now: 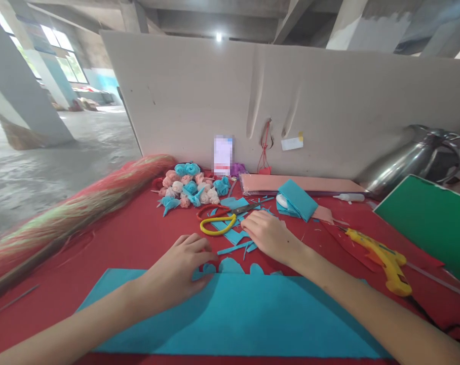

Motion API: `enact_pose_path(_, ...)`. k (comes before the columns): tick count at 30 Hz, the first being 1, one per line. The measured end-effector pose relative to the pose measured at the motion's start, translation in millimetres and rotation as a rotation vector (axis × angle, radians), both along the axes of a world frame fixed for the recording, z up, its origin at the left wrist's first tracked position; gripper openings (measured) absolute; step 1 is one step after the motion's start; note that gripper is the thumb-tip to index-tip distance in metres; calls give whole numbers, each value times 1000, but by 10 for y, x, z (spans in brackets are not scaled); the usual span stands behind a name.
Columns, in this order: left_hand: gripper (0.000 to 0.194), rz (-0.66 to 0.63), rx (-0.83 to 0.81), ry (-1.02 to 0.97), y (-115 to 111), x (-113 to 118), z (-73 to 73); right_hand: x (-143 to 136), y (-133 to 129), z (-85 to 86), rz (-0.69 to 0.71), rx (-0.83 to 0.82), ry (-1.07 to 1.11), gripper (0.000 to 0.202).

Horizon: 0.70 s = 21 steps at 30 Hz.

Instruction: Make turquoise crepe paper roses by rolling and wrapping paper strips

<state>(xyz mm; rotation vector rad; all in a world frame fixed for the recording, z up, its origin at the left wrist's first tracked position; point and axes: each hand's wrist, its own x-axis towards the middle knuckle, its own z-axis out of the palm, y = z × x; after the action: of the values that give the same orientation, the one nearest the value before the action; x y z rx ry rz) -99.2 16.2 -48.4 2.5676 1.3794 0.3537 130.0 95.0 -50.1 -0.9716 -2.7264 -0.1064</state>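
A large blue sheet lies flat on the red table. Over its far edge is my left hand, thumb and fingers apart, holding nothing visible. Small rounded blue pieces show just past that edge. My right hand reaches farther, among blue paper scraps; its fingers are bent down and their tips are hard to make out. Scissors with one red and one yellow handle lie left of my right hand, blades pointing right. A folded blue piece rests beyond it.
Pink, white and blue paper flowers are heaped at the back. On the right lie a yellow glue gun, a green board and a metal jug. A pink strip pack sits behind. Red-green strands line the left edge.
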Motion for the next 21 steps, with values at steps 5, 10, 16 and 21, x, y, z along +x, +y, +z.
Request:
enact_pose_path(5,22,-1,-55,-4,-1,19,-64,171,-442,5,-57,4,128,15)
enact_pose_path(10,13,6,-77,-30,14,20,-48,315,-823,-81,-76,-6,218,24)
enact_pose_path(16,14,6,-79,-68,18,48,-51,389,-1036,-277,-36,3,270,30)
enact_pose_path(21,20,39,-73,-105,54,45,-90,420,-1061,-458,-29,4,307,33)
